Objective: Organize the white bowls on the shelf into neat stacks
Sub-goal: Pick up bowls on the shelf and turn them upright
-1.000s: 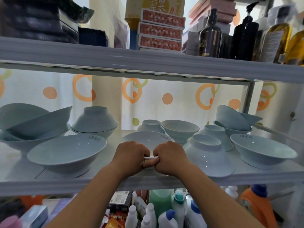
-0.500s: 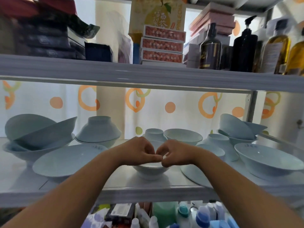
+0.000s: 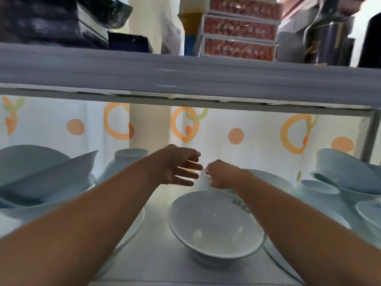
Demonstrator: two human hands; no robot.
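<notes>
At the far left of the shelf (image 3: 156, 263), several white bowls lie tipped into one another in a loose pile (image 3: 41, 178), and just behind them an upturned bowl (image 3: 125, 162) stands on its rim. Both bare forearms reach in over the shelf's front edge. Left of centre, the left hand (image 3: 177, 168) hovers with its fingers spread and touching nothing. Close beside it, the right hand (image 3: 221, 175) is curled shut on the foot of a small upturned bowl (image 3: 203, 182) at the back; motion blur hides how firm the grip is. Below the two hands, an upright white bowl (image 3: 214, 226) sits alone near the front of the shelf, with dark lettering inside its far rim. Behind the right forearm the rim of another bowl (image 3: 274, 180) shows. At the far right more bowls (image 3: 346, 178) lean together in an untidy heap, with a printed one (image 3: 371, 213) in front. Overhead, an upper shelf (image 3: 185, 75) carries red patterned boxes (image 3: 239, 29) and dark bottles (image 3: 327, 36).
</notes>
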